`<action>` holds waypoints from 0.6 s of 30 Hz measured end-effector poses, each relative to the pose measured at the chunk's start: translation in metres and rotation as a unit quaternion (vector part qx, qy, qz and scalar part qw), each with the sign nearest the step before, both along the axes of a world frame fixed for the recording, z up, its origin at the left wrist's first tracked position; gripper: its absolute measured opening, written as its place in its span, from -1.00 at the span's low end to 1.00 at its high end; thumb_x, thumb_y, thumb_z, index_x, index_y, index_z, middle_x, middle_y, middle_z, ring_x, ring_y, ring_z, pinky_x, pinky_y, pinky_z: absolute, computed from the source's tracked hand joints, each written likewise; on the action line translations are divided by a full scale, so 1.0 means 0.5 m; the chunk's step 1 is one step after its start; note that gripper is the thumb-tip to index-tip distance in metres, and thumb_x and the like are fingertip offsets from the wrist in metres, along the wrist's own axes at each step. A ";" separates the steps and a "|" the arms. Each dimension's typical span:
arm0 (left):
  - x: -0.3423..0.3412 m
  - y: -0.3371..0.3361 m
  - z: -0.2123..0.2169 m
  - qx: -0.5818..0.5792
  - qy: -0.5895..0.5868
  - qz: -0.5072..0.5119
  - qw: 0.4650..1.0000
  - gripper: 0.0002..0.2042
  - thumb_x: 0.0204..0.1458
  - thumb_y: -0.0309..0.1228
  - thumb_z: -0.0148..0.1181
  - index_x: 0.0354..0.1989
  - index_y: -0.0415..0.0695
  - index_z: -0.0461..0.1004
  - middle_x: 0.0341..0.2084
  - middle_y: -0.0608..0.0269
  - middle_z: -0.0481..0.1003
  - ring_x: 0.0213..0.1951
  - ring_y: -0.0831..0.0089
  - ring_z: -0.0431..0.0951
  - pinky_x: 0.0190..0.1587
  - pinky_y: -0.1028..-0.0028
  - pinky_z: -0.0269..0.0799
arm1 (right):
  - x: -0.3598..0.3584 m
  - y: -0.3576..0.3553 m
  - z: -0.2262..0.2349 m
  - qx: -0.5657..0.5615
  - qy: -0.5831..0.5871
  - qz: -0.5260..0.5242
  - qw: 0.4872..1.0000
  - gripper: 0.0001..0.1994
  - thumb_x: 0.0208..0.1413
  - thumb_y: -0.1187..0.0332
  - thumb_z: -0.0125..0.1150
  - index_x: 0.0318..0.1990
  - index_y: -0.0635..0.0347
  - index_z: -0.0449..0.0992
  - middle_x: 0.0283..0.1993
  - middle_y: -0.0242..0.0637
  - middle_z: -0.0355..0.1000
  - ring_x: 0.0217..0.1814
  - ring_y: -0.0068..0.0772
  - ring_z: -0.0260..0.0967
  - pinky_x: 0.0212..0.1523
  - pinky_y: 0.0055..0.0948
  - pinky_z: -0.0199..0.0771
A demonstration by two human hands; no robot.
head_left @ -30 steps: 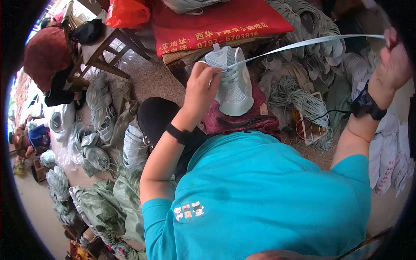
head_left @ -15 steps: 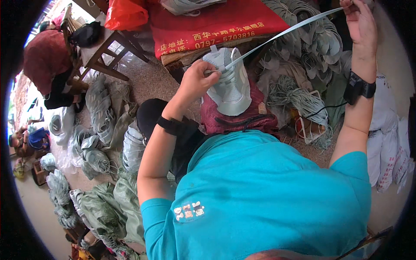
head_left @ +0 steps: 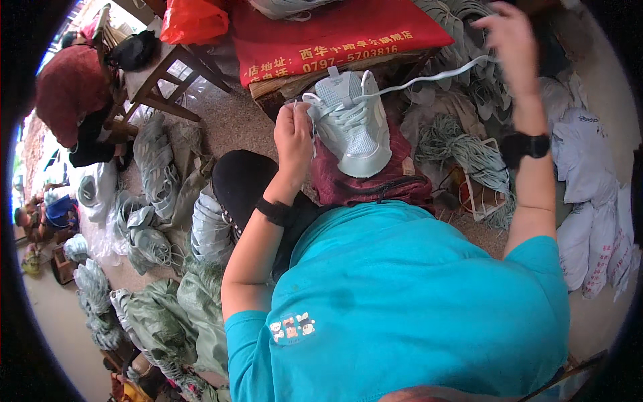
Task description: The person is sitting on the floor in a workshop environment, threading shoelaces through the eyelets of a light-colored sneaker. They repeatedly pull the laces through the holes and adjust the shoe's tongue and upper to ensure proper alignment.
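A pale grey-green shoe upper [head_left: 364,132] with laces crossed over its front lies toe toward me on a dark red cloth [head_left: 335,187]. My left hand [head_left: 293,137] is closed at the upper's left edge, pinching a shoelace [head_left: 312,128] whose end is mostly hidden by the fingers. Off to the right, the other lace length [head_left: 429,78] runs in a slack curve from the upper toward my right hand [head_left: 512,50]. That hand is raised and blurred, its fingers apart. The lace's far end passes beside or behind it.
A wooden bench under a red printed cloth [head_left: 335,40] stands just beyond the upper. Bundles of grey-green laces [head_left: 445,144] and stacked uppers [head_left: 462,33] lie at the right, near white sacks [head_left: 589,161]. A wooden stool [head_left: 164,84], more bundles [head_left: 157,161] and a seated person [head_left: 74,94] are at the left.
My right hand has moved left and its fingers have spread; the lace, taut before, now hangs slack. My left hand has shifted left, from the laces' middle to the upper's left edge.
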State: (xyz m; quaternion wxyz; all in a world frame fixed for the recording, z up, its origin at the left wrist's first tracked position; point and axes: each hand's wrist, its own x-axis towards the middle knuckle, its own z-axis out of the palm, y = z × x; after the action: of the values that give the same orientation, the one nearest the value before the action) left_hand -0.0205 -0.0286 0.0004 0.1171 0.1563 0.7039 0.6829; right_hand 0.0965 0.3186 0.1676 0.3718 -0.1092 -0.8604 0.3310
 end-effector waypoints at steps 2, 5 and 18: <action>-0.005 -0.002 -0.030 0.005 0.029 -0.027 0.999 -0.72 0.31 -0.26 -0.09 -0.29 -0.21 0.44 -0.54 0.45 0.32 -0.51 0.71 0.26 -0.47 0.64 0.20 | -0.032 -0.066 -0.087 -0.103 -0.111 0.090 0.984 -0.83 0.14 0.39 0.08 -0.19 0.25 0.52 -0.29 -0.39 0.52 -0.39 -0.64 0.38 -0.35 -0.56 0.40; 0.007 0.001 -0.008 -0.008 -0.002 -0.067 0.998 -0.71 0.30 -0.28 -0.10 -0.33 -0.22 0.45 -0.58 0.40 0.33 -0.54 0.67 0.27 -0.49 0.59 0.21 | -0.057 -0.188 -0.175 -0.188 -0.208 0.153 0.948 -0.84 0.14 0.35 0.12 -0.22 0.24 0.52 -0.34 -0.35 0.54 -0.32 -0.56 0.45 -0.27 -0.52 0.44; 0.002 -0.020 0.022 -0.090 -0.090 -0.170 0.977 -0.73 0.25 -0.31 -0.08 -0.39 -0.23 0.44 -0.60 0.43 0.32 -0.51 0.63 0.28 -0.44 0.57 0.22 | -0.091 -0.209 -0.210 -0.125 -0.365 0.199 0.901 -0.88 0.02 0.41 0.18 -0.39 0.26 0.42 -0.47 -0.40 0.36 -0.38 -0.60 0.29 -0.33 -0.50 0.33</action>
State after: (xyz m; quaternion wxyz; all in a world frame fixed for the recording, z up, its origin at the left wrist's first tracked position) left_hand -0.0196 -0.0388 0.0113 0.3081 0.2001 0.7121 0.5983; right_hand 0.0509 0.2139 0.0626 -0.0584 -0.0943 -0.8911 0.4401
